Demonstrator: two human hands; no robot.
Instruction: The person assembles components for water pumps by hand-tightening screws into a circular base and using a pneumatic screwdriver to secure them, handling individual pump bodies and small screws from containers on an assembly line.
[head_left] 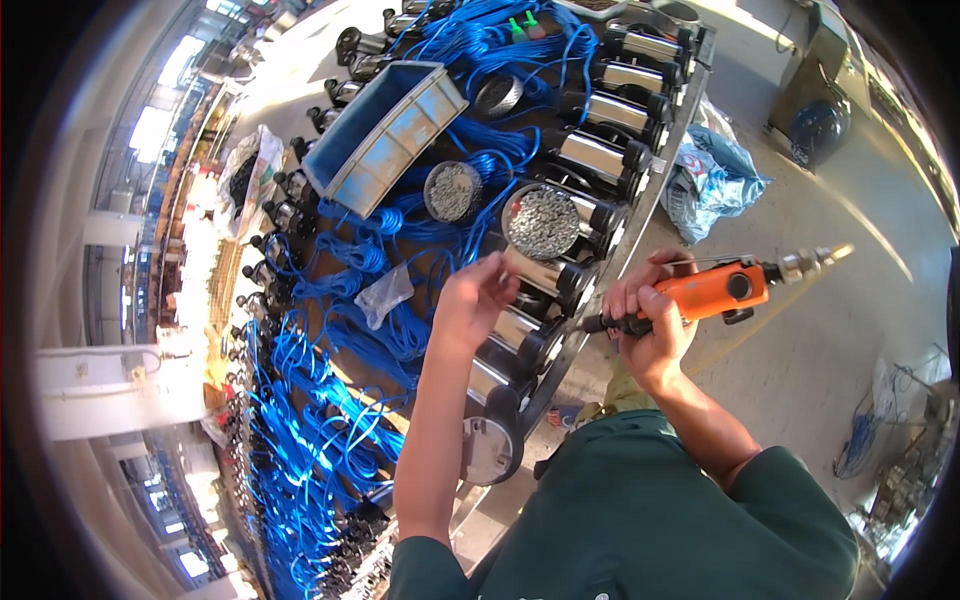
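My right hand (655,320) is wrapped round an orange power screwdriver (712,292). Its dark bit end points left toward the table edge, and a metal hose fitting sits at its other end. Just below a round bowl of small metal screws (543,222), my left hand (480,295) hovers with its fingers curled together. What lies between those fingertips, if anything, is hidden. Beneath the hand runs a row of silver cylinders with black ends (515,330) along the table's right edge. The nearest one shows a round pale end face (488,450).
A second bowl of small metal parts (452,191) stands beside a worn blue-grey bin (390,140). Coiled blue cables (340,400) cover much of the table. A clear plastic bag (385,296) lies on them. Blue plastic sacking (715,175) rests on the floor at right.
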